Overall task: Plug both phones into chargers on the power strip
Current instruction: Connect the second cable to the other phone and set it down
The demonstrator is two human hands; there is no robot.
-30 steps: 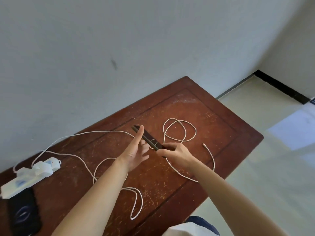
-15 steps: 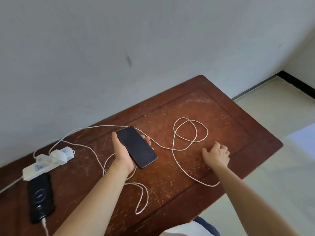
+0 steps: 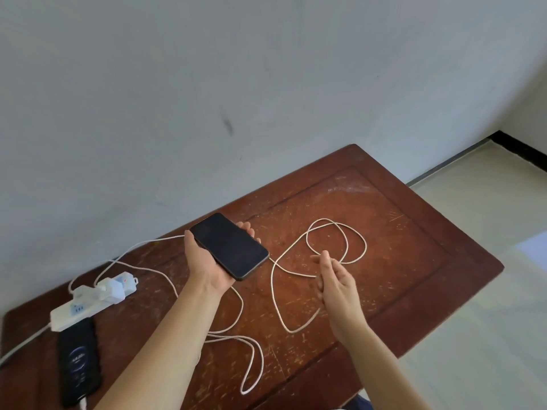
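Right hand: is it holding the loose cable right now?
No. The right hand hangs open above the table, fingers spread, while the looped white cable lies on the wood.

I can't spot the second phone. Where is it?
Head view, far left: the second phone lies flat on the table, just in front of the power strip.

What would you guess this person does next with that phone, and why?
Probably lay the phone down on the table. Its cable seems attached at the lower end, the left hand cradles it, and the right hand is open and empty.
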